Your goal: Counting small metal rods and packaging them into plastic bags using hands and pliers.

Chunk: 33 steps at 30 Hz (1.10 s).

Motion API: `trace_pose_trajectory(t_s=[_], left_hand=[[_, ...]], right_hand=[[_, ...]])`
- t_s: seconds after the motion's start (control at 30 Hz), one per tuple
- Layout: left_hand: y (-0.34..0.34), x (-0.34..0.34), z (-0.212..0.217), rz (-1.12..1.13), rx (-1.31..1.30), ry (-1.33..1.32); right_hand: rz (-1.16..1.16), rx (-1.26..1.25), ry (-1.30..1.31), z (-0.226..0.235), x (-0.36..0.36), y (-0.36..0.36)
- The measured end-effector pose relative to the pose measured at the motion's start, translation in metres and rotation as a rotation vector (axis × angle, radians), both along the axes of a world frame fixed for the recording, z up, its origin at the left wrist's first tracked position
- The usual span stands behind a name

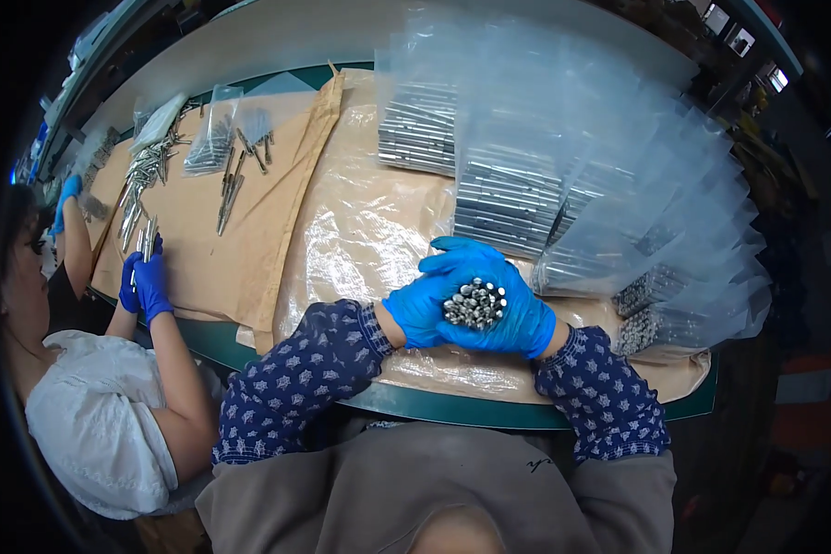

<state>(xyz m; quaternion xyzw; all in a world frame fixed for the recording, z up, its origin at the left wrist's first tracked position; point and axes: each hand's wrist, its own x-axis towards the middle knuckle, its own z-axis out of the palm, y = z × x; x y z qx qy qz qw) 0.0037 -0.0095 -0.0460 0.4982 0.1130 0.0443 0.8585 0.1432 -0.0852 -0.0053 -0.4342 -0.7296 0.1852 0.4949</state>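
- Bundle of slim, shiny silver metal rods [475, 305]: held btwn both hands, above the surface w/ dark green edge [452, 413] & crinkled brown paper cover [369, 235].
- Grip: L hand in light-blue glove [420, 303] & R hand in light-blue glove [524, 314], both closed round the bundle; fingers overlap on far side, can't tell which hand's on top.
- Long axis: rod ends face the wearer/cam, so rods run approx. along line of sight; exact tilt unclear, lower ends hidden.
- Bundle vs grip: inside it, centred btwn palms; neither hand nearer.
- Clear plastic bags of silver rods [506, 205]: beyond & to R, nearer R hand.
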Motion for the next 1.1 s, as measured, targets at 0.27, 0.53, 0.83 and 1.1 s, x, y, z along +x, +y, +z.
trace_pose_trajectory(t_s=[0.27, 0.53, 0.83, 1.1], left_hand=[[0.004, -0.005, 0.02, -0.04, 0.613, -0.09], [0.007, -0.005, 0.021, 0.15, 1.084, -0.33], [0.005, -0.002, 0.016, 0.065, 0.834, -0.246], [0.0, 0.003, 0.022, 0.131, 0.685, -0.183]], right_hand=[[-0.008, -0.125, 0.195, -0.006, -0.006, -0.001], [-0.158, -0.103, 0.109, -0.004, -0.01, -0.008], [-0.058, -0.142, 0.257, -0.01, -0.016, -0.006], [-0.142, -0.164, 0.428, -0.011, -0.019, -0.002]])
